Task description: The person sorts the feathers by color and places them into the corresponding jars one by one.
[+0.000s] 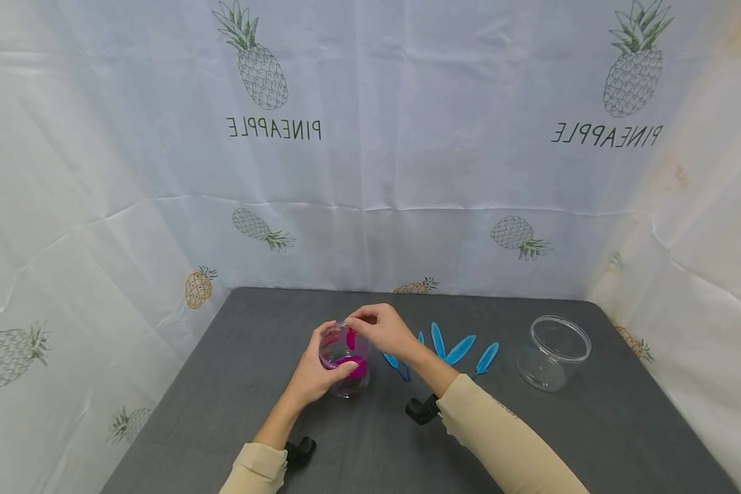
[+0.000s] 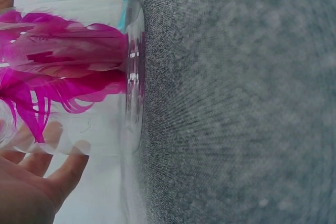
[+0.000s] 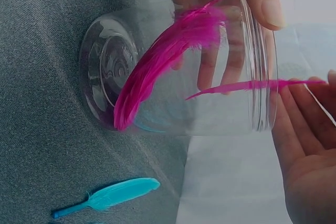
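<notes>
Held jar: clear, mouth up, a magenta bunch (image 3: 164, 56) slanting inside.
Left hand (image 1: 313, 370): wraps the held jar (image 1: 342, 348), thumb near, fingers beyond.
Right hand (image 1: 384, 329): pinches one magenta feather (image 3: 252, 85), its tip inside the held jar's mouth.
Blue feathers (image 1: 460, 350): lying right of the held jar.
Handling: probably best kept pinched at the end, aligned with the held jar's length, clear of its rim, wall steadied without squeezing.

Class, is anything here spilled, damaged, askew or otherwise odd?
Yes: the lettering on the curtain is odd, because "PINEAPPLE" reads backwards, as if mirrored. Nothing looks spilled or broken; the right hand holds a pink feather dipping into a jar.
</notes>
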`<control>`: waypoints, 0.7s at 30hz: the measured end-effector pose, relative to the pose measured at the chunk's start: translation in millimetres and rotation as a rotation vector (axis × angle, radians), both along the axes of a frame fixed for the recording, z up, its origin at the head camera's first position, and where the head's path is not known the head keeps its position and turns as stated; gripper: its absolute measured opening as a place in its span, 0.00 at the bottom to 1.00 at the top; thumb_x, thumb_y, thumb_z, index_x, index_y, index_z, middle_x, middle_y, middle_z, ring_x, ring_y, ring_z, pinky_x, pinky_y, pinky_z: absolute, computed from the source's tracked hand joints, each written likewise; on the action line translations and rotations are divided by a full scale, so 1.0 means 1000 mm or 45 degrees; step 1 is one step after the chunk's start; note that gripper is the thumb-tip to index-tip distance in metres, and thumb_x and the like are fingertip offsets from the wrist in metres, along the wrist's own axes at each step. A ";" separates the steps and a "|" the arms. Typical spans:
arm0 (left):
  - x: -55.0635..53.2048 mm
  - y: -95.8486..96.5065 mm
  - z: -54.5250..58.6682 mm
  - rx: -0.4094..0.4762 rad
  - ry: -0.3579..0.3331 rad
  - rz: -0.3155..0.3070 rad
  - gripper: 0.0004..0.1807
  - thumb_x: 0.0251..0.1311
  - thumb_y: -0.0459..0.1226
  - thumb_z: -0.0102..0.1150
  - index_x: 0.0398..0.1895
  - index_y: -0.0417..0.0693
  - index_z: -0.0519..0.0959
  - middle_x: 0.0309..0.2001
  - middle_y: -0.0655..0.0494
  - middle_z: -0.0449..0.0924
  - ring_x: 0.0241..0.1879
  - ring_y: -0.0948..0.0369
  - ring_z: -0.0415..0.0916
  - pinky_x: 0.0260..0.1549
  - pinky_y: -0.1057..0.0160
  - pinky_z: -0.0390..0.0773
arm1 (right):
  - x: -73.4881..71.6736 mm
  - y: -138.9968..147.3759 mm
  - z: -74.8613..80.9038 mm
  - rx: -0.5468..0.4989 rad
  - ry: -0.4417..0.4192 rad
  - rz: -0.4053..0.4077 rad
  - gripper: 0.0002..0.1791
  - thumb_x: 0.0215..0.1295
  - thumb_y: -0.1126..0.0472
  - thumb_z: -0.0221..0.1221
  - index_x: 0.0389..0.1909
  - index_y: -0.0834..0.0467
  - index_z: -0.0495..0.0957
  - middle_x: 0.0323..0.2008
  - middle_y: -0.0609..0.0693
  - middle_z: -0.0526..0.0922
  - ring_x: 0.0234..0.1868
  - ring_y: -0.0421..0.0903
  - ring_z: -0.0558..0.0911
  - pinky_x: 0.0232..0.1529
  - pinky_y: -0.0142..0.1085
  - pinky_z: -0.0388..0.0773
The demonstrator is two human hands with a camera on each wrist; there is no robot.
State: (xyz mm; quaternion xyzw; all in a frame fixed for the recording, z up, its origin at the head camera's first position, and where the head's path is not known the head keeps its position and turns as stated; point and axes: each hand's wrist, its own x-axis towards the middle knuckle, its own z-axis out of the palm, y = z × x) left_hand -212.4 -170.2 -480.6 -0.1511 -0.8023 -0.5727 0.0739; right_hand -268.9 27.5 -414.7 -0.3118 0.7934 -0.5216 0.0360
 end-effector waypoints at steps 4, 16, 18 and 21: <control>0.007 0.002 0.014 -0.008 -0.014 -0.005 0.50 0.56 0.41 0.73 0.75 0.33 0.54 0.70 0.32 0.64 0.69 0.35 0.61 0.66 0.33 0.63 | -0.001 0.000 0.001 -0.043 -0.037 0.022 0.17 0.78 0.54 0.55 0.45 0.64 0.86 0.38 0.54 0.87 0.43 0.50 0.86 0.49 0.39 0.84; -0.009 -0.005 -0.016 0.021 0.022 -0.001 0.49 0.54 0.44 0.75 0.75 0.51 0.57 0.70 0.43 0.67 0.70 0.44 0.64 0.67 0.37 0.65 | 0.000 0.001 0.005 -0.020 -0.028 0.027 0.13 0.75 0.56 0.59 0.48 0.60 0.86 0.41 0.50 0.87 0.44 0.54 0.84 0.45 0.38 0.83; -0.009 -0.005 -0.015 0.023 0.021 -0.004 0.49 0.54 0.43 0.75 0.76 0.49 0.57 0.70 0.42 0.67 0.70 0.43 0.64 0.67 0.37 0.65 | 0.000 0.001 0.005 -0.011 -0.014 0.029 0.12 0.74 0.58 0.60 0.48 0.61 0.86 0.42 0.50 0.87 0.43 0.51 0.85 0.45 0.37 0.84; -0.005 -0.003 -0.007 0.011 -0.005 0.000 0.49 0.55 0.39 0.74 0.76 0.43 0.55 0.70 0.36 0.65 0.70 0.39 0.63 0.67 0.35 0.64 | 0.001 0.001 0.004 -0.009 0.006 0.033 0.11 0.73 0.62 0.61 0.49 0.63 0.85 0.44 0.52 0.87 0.43 0.47 0.85 0.46 0.36 0.84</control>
